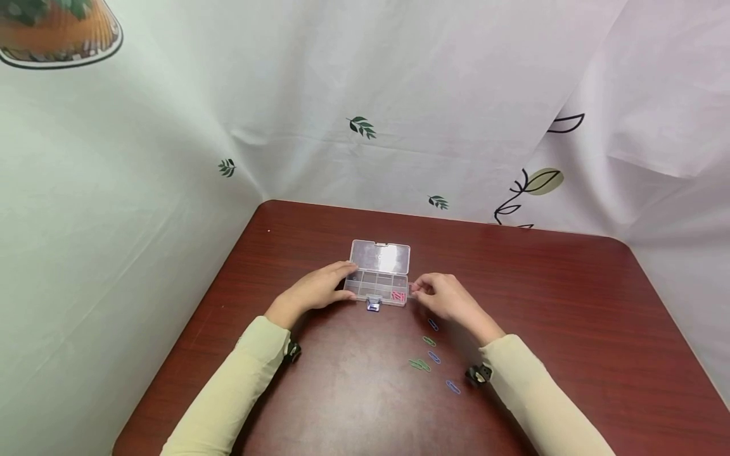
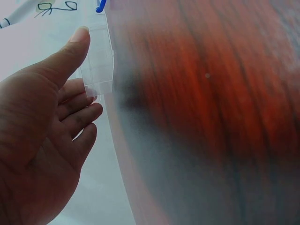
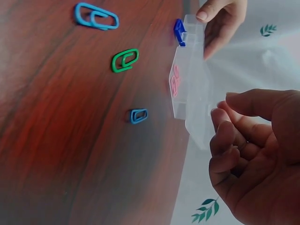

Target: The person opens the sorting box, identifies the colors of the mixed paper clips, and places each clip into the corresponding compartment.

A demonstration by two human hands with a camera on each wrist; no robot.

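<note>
A clear plastic compartment box (image 1: 367,290) stands on the table with its lid (image 1: 371,256) raised at the back and a blue latch (image 1: 373,304) at the front. Several pink paper clips (image 1: 398,296) lie in its front right compartment. My left hand (image 1: 319,288) grips the box's left end, thumb at the front and fingers behind. My right hand (image 1: 441,294) is beside the box's right end, thumb and index fingertips brought together and the other fingers curled. A pinkish patch shows at those fingertips in the head view; I cannot tell whether they pinch a clip.
Loose on the table in front of my right hand lie blue paper clips (image 1: 434,357) and green paper clips (image 1: 429,341). The table's back edge meets a white patterned cloth (image 1: 399,164). Another cloth wall (image 1: 142,209) hangs along the left side.
</note>
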